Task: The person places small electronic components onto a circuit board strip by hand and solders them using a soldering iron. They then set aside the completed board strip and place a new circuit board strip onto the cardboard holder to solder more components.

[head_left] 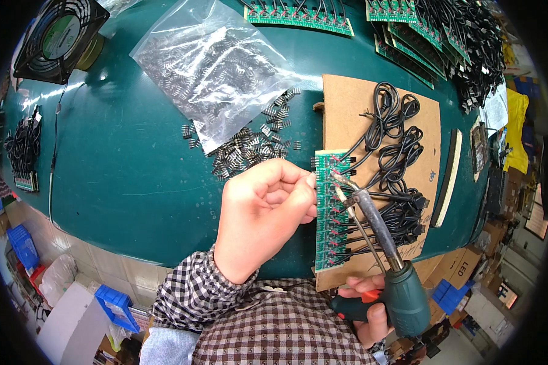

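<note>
My right hand (368,310) grips a dark green soldering gun (407,298) with a red trigger. Its metal tip and thin solder feed tube reach up and left onto a green circuit board strip (330,225). At the strip's left edge, near its upper end, my left hand (268,198) is closed in a pinch; whatever lies between the fingertips is hidden. Black coiled cables (402,158) run from the strip's right side. The strip lies on a brown cardboard sheet (347,97). Beyond my left hand is a loose pile of small black pin connectors (249,152).
A clear plastic bag (216,67) of similar connectors lies behind the pile. A black fan (61,39) stands far left, above a cable bundle (24,149). Boards with cables (298,18) lie at the back; more boards (408,45) are stacked far right. A pale-topped strip (447,179) lies right of the cardboard.
</note>
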The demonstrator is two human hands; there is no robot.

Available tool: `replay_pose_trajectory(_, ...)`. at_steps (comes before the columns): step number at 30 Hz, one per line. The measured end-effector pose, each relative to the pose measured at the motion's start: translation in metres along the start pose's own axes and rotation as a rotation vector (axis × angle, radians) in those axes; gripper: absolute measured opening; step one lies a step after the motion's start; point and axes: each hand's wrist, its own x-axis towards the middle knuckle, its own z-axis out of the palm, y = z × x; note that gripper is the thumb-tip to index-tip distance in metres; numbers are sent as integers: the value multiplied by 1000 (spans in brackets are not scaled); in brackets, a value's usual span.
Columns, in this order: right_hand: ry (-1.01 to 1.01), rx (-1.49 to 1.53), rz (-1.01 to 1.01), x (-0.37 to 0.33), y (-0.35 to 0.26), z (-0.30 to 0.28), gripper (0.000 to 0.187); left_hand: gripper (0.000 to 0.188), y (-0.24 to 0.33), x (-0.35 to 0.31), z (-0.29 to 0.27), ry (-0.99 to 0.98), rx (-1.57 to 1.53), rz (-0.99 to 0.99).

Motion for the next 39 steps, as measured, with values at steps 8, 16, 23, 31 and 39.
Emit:
replay_pose_trajectory(8, -219, 46, 3, 6, 12, -16, 43, 10, -2, -2, -1, 6, -11, 13)
replay_pose_trajectory(16, -123, 96, -8, 3, 12, -11, 44, 11, -1, -1, -1, 13, -15, 15)
replay_pose_trajectory(23, -103, 237, -55, 10, 12, -17, 44, 17, -4, -25, -16, 215, 599, 453)
replay_pose_trajectory(31, -149, 292, -115, 16, 12, -21, 43, 11, -5, -11, -11, 358, 1096, 603)
replay_pose_trajectory(39, -115, 307, -68, 13, 8, -25, 42, 4, 10, -37, -6, 251, 358, 391)
